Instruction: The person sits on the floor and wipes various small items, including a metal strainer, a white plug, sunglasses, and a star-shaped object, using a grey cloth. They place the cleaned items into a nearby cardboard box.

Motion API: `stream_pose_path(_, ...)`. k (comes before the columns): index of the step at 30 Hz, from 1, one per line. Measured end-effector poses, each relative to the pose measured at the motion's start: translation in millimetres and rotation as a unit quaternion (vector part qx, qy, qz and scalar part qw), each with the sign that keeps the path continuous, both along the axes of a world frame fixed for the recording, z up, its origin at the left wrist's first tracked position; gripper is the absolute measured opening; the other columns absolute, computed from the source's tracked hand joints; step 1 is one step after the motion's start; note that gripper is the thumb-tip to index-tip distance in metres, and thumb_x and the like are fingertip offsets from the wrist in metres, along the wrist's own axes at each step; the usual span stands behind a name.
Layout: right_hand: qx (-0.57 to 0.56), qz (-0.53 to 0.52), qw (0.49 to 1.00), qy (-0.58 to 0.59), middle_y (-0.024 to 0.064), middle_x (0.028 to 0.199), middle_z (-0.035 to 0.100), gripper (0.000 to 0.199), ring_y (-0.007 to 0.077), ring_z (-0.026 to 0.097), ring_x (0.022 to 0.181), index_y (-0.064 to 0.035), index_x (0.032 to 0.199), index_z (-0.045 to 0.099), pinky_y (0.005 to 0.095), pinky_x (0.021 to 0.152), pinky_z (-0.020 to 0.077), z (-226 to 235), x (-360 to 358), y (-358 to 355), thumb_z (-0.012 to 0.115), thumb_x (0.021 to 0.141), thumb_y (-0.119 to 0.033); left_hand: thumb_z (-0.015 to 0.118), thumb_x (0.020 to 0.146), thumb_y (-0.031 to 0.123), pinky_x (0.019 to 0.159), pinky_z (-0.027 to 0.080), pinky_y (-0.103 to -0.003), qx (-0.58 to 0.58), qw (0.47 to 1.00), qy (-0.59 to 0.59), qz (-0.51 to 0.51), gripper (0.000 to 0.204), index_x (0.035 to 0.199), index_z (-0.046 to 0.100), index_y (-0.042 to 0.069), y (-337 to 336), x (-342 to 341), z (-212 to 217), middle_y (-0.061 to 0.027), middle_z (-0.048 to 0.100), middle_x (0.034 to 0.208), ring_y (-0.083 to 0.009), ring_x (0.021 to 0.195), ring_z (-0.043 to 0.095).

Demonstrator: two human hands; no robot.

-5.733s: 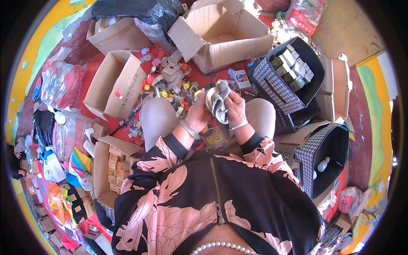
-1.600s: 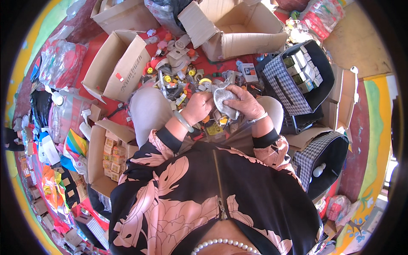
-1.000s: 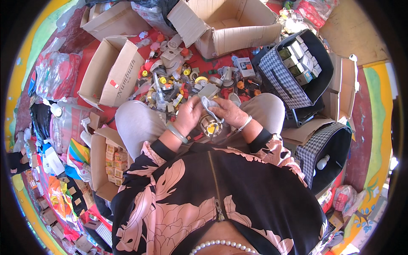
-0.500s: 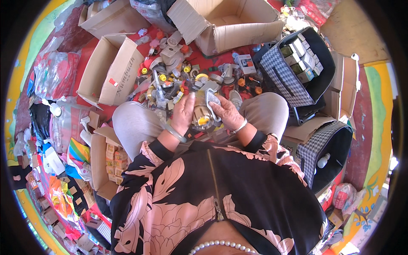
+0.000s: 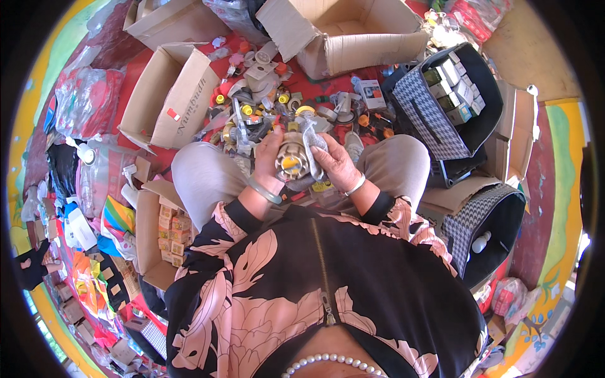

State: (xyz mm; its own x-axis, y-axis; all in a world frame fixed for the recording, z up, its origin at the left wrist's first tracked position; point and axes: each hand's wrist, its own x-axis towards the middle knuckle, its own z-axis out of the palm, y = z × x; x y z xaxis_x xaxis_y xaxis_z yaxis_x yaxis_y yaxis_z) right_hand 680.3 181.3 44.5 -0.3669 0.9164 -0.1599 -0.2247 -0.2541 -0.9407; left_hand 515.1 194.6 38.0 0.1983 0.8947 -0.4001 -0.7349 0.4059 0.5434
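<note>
Between my knees I hold a round, ribbed, brownish object with a yellow centre; its exact kind I cannot make out. My left hand wraps around its left side, wearing a pale bangle. A grey cloth is pinched in my right hand and pressed against the object's right side. Just beyond my hands lies a heap of mixed plastic parts, some clear, some with yellow or orange pieces.
Open cardboard boxes stand at the far left and far middle. On the right are a houndstooth bin with small boxes and another houndstooth bin lying open. At my left, a carton holds small orange packs.
The round object has tilted so its yellow-centred end faces up more, and it sits slightly higher. My right hand and the cloth have shifted along its side.
</note>
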Motion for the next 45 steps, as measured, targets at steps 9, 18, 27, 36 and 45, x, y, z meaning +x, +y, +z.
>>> stream_pose_path(9,-0.007,-0.128,0.981,0.143,0.0005,0.103,0.056,0.031,0.0069,0.052,0.092,-0.0046,0.121,0.045,0.022,0.08,0.0425,-1.1,-13.9,-6.8,0.047,0.093,-0.019,0.042,0.094,0.034,0.066,0.049,-0.024,0.134,0.972,0.19,0.015,0.04,0.096,0.059,-0.002,13.1,8.8,16.4,-0.0066,0.064,0.081,-0.0138,0.072,0.062)
stream_pose_path(18,0.013,-0.036,0.999,-0.023,0.0026,0.097,0.058,0.029,0.0078,0.052,0.089,-0.0028,0.115,0.051,0.0246,0.079,0.0433,-3.8,17.2,0.2,0.05,0.09,-0.018,0.046,0.093,0.022,0.058,0.047,-0.028,0.423,0.689,0.576,-0.124,0.027,0.091,0.06,-0.001,20.2,-3.4,8.9,-0.0123,0.062,0.072,-0.0193,0.063,0.06)
stream_pose_path(27,-0.047,-0.158,0.942,0.293,0.0084,0.109,0.058,0.039,0.0205,0.059,0.096,-0.0061,0.118,0.046,0.034,0.079,0.0507,-11.2,13.2,25.4,0.054,0.087,-0.029,0.045,0.093,0.028,0.084,0.042,-0.025,0.34,0.902,0.246,-0.101,0.038,0.117,0.047,-0.002,15.9,15.5,23.8,-0.0065,0.056,0.107,-0.0113,0.093,0.054)
stream_pose_path(36,0.036,-0.228,0.943,0.242,0.0083,0.115,0.054,0.043,0.0224,0.054,0.103,-0.0044,0.119,0.046,0.0359,0.091,0.0433,4.9,47.6,32.4,0.053,0.087,-0.03,0.056,0.087,0.015,0.078,0.045,-0.026,0.199,0.976,-0.004,-0.093,0.023,0.105,0.059,0.002,22.3,-5.5,-11.4,-0.004,0.062,0.096,-0.0125,0.087,0.057)
stream_pose_path(45,0.048,-0.231,0.971,-0.024,0.0117,0.116,0.053,0.028,0.022,0.054,0.103,-0.0045,0.109,0.058,0.0317,0.084,0.045,34.0,84.3,28.8,0.059,0.081,-0.01,0.054,0.089,0.02,0.076,0.048,-0.029,0.182,0.965,0.147,-0.122,0.024,0.103,0.059,0.0,27.9,-17.7,9.9,-0.0055,0.063,0.091,-0.0133,0.084,0.059)
